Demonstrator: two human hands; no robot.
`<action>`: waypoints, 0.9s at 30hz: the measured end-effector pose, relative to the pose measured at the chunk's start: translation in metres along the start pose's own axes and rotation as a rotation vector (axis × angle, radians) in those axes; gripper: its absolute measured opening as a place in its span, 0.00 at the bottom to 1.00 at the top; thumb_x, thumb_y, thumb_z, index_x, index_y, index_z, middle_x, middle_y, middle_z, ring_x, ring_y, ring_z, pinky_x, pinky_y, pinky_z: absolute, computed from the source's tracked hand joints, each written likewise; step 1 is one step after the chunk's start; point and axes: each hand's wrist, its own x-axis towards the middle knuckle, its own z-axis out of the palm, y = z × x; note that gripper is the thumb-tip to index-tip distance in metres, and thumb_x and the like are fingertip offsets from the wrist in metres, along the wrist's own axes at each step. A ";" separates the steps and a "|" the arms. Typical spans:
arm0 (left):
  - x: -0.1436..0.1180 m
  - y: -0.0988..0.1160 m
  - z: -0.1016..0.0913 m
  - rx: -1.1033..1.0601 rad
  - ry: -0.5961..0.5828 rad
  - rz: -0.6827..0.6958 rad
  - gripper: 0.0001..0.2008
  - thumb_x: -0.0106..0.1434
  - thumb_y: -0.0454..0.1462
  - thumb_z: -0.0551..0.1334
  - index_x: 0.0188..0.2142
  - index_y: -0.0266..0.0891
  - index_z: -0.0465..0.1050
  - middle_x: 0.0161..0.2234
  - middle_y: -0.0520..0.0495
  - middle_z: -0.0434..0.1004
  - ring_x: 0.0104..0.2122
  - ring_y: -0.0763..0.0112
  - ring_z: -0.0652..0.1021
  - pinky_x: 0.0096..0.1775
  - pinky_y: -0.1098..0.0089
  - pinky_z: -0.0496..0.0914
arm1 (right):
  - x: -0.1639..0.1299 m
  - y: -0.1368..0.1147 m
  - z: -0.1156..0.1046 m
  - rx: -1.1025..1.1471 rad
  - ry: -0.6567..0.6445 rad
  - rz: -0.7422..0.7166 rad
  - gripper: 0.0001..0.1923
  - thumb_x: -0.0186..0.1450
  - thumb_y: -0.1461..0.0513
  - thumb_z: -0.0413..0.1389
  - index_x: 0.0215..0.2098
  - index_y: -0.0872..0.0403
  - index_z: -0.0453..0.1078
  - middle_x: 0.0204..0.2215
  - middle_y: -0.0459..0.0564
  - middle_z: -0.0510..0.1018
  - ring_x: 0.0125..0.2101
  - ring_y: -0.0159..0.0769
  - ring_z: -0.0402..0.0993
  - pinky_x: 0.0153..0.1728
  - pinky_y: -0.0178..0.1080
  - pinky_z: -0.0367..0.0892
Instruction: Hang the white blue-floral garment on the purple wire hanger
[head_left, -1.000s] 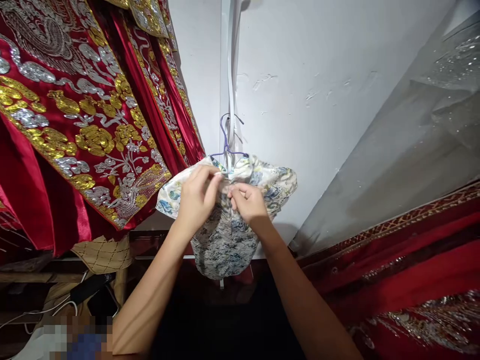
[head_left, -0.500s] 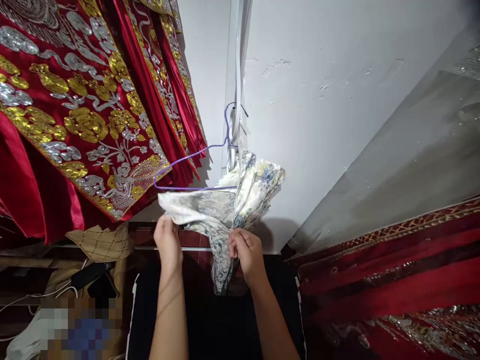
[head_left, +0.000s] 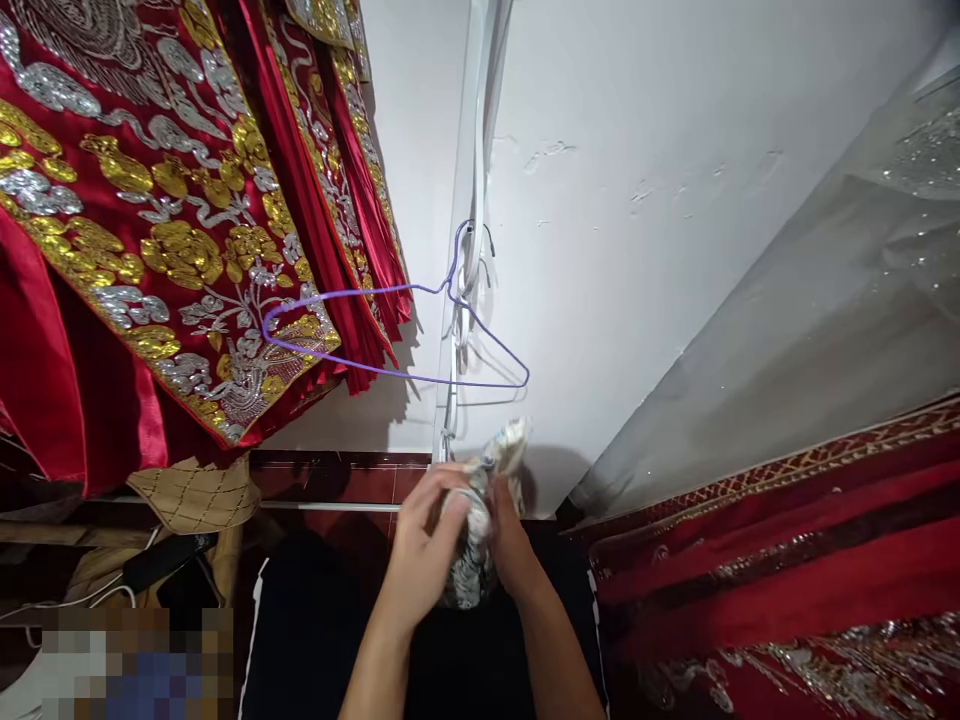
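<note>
A white floral-print garment [head_left: 474,530] is bunched up between my two hands, low in front of my lap; its exact kind is hard to make out. My left hand [head_left: 427,535] grips it from the left, thumb across the cloth. On the other side my right hand [head_left: 514,540] is closed on it, fingers partly hidden and blurred. Above them a bare purple wire hanger [head_left: 390,374] hangs from a hook by the white pole, its lower bar clear of the cloth.
Red costumes with gold and silver embroidery [head_left: 180,250] hang at the left. A plastic-covered garment [head_left: 795,300] and red beaded cloth [head_left: 780,510] fill the right. A shelf with a black phone-like object [head_left: 187,590] and white cables stands lower left, partly pixelated.
The floral garment has come off the purple hanger and been drawn down and gathered. My left hand has moved right, close to my right hand. The hanger has swung out.
</note>
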 end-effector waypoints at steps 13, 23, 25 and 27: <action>0.026 -0.011 -0.079 0.539 -0.573 -0.024 0.21 0.71 0.50 0.53 0.34 0.40 0.76 0.25 0.51 0.72 0.26 0.67 0.72 0.34 0.70 0.66 | 0.051 -0.124 -0.018 -0.522 -0.162 -0.283 0.05 0.57 0.65 0.57 0.25 0.54 0.75 0.24 0.45 0.76 0.28 0.35 0.72 0.30 0.35 0.66; 0.051 0.010 -0.164 1.193 -0.454 -0.056 0.14 0.71 0.43 0.51 0.33 0.43 0.70 0.27 0.48 0.74 0.28 0.61 0.76 0.33 0.68 0.62 | 0.125 -0.092 -0.050 -0.654 -0.063 -0.303 0.19 0.62 0.63 0.51 0.46 0.54 0.78 0.43 0.51 0.82 0.45 0.43 0.77 0.46 0.41 0.69; 0.064 0.011 -0.171 1.187 -0.443 -0.045 0.11 0.69 0.40 0.52 0.34 0.42 0.70 0.34 0.44 0.77 0.35 0.58 0.78 0.38 0.65 0.66 | 0.121 -0.095 -0.056 -0.691 -0.062 -0.302 0.15 0.60 0.64 0.51 0.38 0.54 0.79 0.32 0.48 0.81 0.35 0.40 0.76 0.34 0.37 0.67; 0.078 0.016 -0.171 1.142 -0.404 0.025 0.10 0.69 0.40 0.53 0.34 0.41 0.68 0.44 0.39 0.76 0.44 0.56 0.77 0.46 0.61 0.68 | 0.114 -0.101 -0.059 -0.719 -0.047 -0.305 0.12 0.58 0.64 0.52 0.33 0.54 0.78 0.27 0.47 0.79 0.30 0.38 0.73 0.28 0.35 0.63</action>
